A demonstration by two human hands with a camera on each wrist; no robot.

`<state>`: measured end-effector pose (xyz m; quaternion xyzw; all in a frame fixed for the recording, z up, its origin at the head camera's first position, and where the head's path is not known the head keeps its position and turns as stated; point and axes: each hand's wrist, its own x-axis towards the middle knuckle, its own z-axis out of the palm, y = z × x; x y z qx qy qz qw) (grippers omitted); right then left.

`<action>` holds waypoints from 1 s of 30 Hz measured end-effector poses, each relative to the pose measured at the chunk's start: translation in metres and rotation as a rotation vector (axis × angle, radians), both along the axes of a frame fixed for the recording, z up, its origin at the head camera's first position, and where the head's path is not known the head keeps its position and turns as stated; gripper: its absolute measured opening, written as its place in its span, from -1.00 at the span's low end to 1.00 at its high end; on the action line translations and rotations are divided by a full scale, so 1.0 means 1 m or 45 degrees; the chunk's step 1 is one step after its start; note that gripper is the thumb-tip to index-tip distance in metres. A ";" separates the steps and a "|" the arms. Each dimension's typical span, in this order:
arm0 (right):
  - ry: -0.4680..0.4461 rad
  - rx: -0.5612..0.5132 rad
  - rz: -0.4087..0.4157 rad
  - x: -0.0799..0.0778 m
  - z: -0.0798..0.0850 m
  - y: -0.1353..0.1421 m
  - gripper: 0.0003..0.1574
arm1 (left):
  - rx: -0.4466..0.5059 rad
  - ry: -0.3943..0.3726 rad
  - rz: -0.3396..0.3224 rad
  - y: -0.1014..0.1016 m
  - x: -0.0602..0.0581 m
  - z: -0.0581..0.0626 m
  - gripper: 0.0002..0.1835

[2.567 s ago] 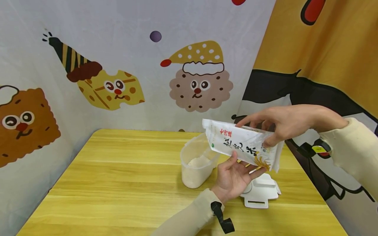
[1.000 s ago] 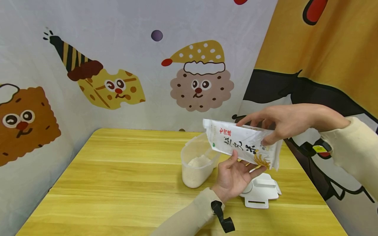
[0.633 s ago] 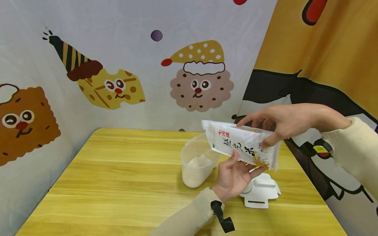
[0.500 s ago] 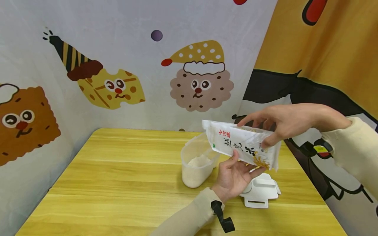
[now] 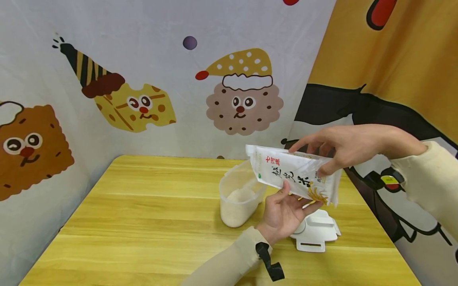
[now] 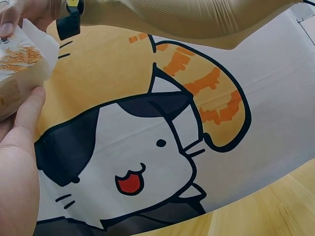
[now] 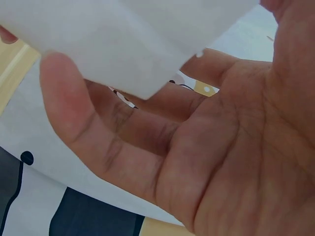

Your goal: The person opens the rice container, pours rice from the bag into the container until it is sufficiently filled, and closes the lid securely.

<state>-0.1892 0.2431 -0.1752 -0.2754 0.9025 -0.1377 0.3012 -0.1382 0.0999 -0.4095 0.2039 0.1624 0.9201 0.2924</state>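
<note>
A white printed rice bag [image 5: 286,171] is held tilted in the air, its left end over a translucent rice container [image 5: 229,182]. White rice [image 5: 240,196] lies inside that container. From below, my left hand [image 5: 280,218] grips the bag, thumb on its front and fingers underneath. My right hand [image 5: 352,147] holds the bag's upper right part from above, thumb on the front and fingertips along the top edge. In the right wrist view, the bag's pale surface [image 7: 123,39] lies against the fingers. The bag's mouth is hard to make out.
A white lid [image 5: 316,234] lies on the wooden table [image 5: 143,222] right of the container, partly hidden behind the left hand. Cartoon-printed cloth [image 5: 161,59] hangs behind the table and along its sides.
Both hands keep nearly the same hold and place, with only slight shifts of the bag's tilt. The top of the rice in the container has changed shape a little.
</note>
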 end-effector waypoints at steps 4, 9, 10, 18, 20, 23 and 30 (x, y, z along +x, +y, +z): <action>-0.007 -0.011 0.000 0.000 0.000 0.000 -0.09 | 0.004 0.009 -0.003 -0.001 0.000 0.000 -0.51; -0.010 -0.024 -0.002 0.000 0.000 0.000 -0.11 | 0.017 0.025 -0.011 -0.001 -0.001 0.001 -0.51; -0.008 -0.025 -0.001 0.000 0.000 0.000 -0.11 | 0.018 0.028 -0.012 -0.001 -0.001 0.002 -0.52; 0.004 -0.030 -0.003 0.001 0.000 0.001 -0.15 | 0.013 0.043 -0.022 -0.002 -0.001 0.003 -0.51; 0.006 -0.030 -0.003 0.001 0.000 0.001 -0.16 | 0.013 0.043 -0.024 -0.003 -0.001 0.003 -0.51; 0.011 -0.026 -0.004 0.002 0.001 0.001 -0.16 | 0.013 0.048 -0.025 -0.003 -0.001 0.003 -0.51; 0.012 -0.031 -0.004 0.002 0.002 0.000 -0.18 | 0.019 0.067 -0.029 -0.004 -0.002 0.004 -0.51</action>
